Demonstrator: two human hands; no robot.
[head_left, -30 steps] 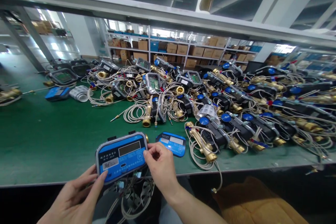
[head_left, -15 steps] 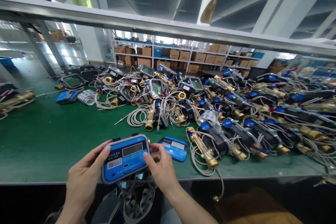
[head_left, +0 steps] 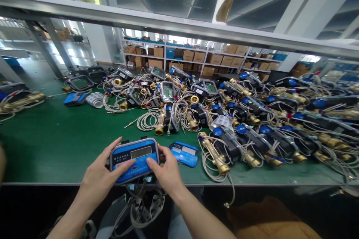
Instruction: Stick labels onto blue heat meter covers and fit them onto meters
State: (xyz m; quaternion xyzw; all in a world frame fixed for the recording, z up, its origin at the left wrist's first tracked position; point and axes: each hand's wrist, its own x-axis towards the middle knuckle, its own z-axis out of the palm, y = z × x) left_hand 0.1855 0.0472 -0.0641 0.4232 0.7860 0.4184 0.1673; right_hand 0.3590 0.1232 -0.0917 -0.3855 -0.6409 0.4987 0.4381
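Both my hands hold a meter (head_left: 140,154) with a blue face, a grey display window and a dark casing, at the table's front edge. My left hand (head_left: 105,170) grips its left side, the thumb lying across the lower face. On the right side is my right hand (head_left: 165,168), its thumb pressed on the face below the display. Pale cables (head_left: 136,209) hang beneath the meter. Just right of my right hand a loose blue faceplate (head_left: 184,154) lies flat on the green table.
Several meters with brass pipe fittings (head_left: 214,153) and coiled cables crowd the table (head_left: 64,145) from the middle to the right. A blue faceplate stack (head_left: 74,99) and a white label roll (head_left: 95,99) lie at the left. A metal beam (head_left: 168,22) crosses above.
My left thumb has moved from the upper left corner onto the lower face of the meter. My right thumb has slid slightly left and down. The meter is tilted back a little more.
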